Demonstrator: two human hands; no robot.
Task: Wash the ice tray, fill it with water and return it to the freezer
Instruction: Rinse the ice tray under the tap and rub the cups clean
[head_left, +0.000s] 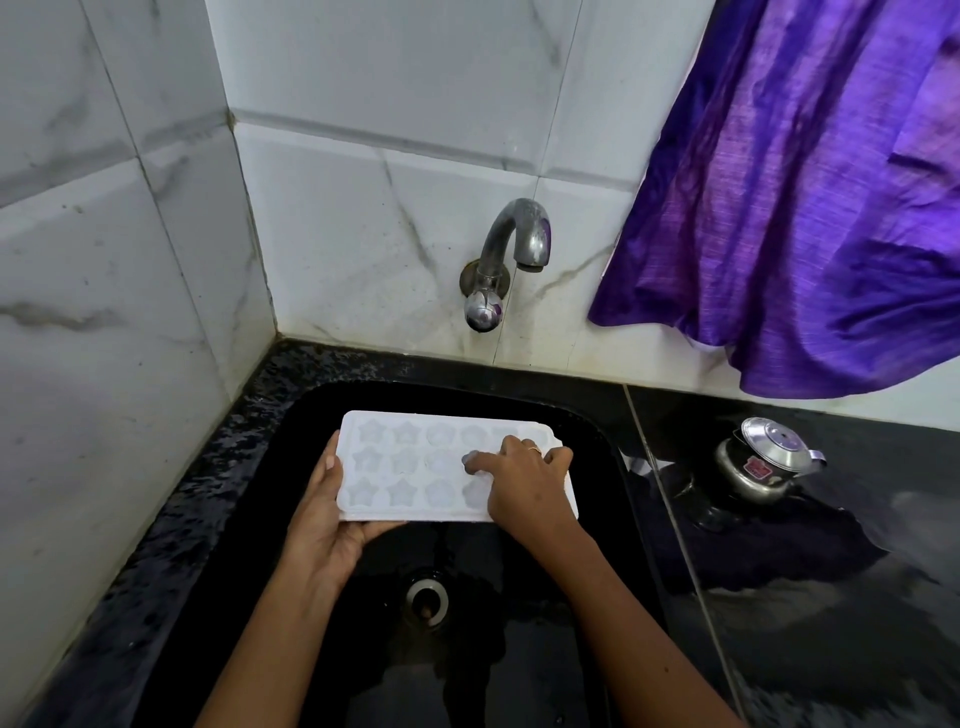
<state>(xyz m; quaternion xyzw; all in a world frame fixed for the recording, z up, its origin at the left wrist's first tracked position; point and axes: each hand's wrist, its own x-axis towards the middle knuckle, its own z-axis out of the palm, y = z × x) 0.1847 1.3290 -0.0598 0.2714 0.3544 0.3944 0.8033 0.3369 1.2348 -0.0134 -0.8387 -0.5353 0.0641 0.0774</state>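
So the right index fingertip (470, 460) is poking down into one of the round moulds in the middle row, looks like it's rubbing the cavity out. The other fingers of the right hand (519, 483) are curling on top of the tray's right end; can't tell if they're actually hooking the edge or just resting there. The left hand (324, 525) is gripping the ice tray (400, 467) at its left near corner, thumb lying along the top edge and fingers tucking underneath. The tray itself is hanging roughly level over the black sink (249, 545), above and behind the drain (427, 597).

I'd say this is the washing step, scrubbing mould by mould. The tap (511, 244) isn't showing any stream that I can make out, so next up is probably working through the remaining star moulds, then getting water running for a rinse and fill. A steel pressure cooker (761, 462) is sitting on the counter (831, 597) off to the right.
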